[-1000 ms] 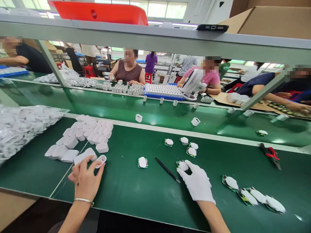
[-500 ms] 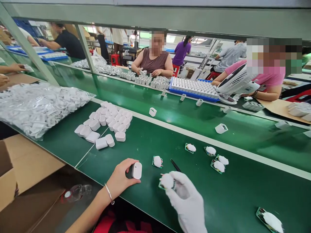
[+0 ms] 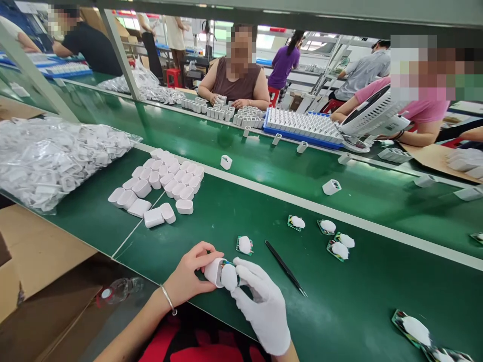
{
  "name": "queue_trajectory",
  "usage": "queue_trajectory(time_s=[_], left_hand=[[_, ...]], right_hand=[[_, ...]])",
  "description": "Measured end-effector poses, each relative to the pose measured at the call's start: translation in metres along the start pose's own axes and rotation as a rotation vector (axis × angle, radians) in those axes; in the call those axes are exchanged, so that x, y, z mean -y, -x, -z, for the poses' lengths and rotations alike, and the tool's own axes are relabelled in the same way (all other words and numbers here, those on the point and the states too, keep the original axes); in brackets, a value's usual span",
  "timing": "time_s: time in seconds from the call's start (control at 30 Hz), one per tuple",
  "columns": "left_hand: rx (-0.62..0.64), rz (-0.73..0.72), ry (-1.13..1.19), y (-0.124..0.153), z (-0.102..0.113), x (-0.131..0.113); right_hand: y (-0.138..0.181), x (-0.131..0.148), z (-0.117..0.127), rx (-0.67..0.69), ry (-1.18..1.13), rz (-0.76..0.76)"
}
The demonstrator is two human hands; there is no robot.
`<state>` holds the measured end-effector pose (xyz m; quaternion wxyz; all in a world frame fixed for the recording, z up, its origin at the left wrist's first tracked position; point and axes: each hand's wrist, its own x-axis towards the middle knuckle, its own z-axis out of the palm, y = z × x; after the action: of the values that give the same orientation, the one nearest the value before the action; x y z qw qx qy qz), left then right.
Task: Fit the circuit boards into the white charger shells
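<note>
My bare left hand (image 3: 194, 270) grips a white plastic housing (image 3: 213, 272) between thumb and fingers, its open end turned to the right. In a white glove, my right hand (image 3: 260, 296) pinches a circuit board (image 3: 229, 277) topped with a white blob. One end of that board sits at the mouth of the housing; how deep it reaches is hidden. Just beyond my hands lies another circuit board (image 3: 245, 245) with a white blob. Black tweezers (image 3: 286, 267) rest on the green bench to the right of it.
Several white housings (image 3: 173, 176) stand grouped at the left, beside a clear bag of white parts (image 3: 64, 156). More boards (image 3: 338, 250) lie to the right. A moving-line strip carries a housing (image 3: 332, 187). Across it, a co-worker (image 3: 241, 80) handles parts near a blue tray (image 3: 302, 141).
My right hand has moved left and brought the circuit board to the housing's mouth. My left hand has turned the housing's open end to the right. The tweezers are now fully visible.
</note>
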<state>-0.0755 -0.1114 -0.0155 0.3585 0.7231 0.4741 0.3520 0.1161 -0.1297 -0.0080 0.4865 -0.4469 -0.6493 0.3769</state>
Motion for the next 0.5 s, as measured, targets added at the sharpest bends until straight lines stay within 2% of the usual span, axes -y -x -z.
queue_trajectory(time_s=[0.17, 0.33, 0.4, 0.5], left_hand=[[-0.007, -0.018, -0.051, 0.0, 0.0, -0.001], [0.014, -0.021, -0.076, -0.001, 0.001, -0.002], [0.016, -0.018, -0.07, -0.001, 0.002, -0.002], [0.024, -0.022, -0.032, 0.0, 0.002, -0.002]], right_hand=[[-0.005, 0.002, 0.0, 0.004, 0.183, 0.15], [-0.006, 0.001, -0.007, -0.009, 0.233, 0.226], [-0.004, 0.003, -0.009, -0.003, 0.179, 0.142], [-0.003, 0.007, -0.01, 0.027, -0.097, -0.156]])
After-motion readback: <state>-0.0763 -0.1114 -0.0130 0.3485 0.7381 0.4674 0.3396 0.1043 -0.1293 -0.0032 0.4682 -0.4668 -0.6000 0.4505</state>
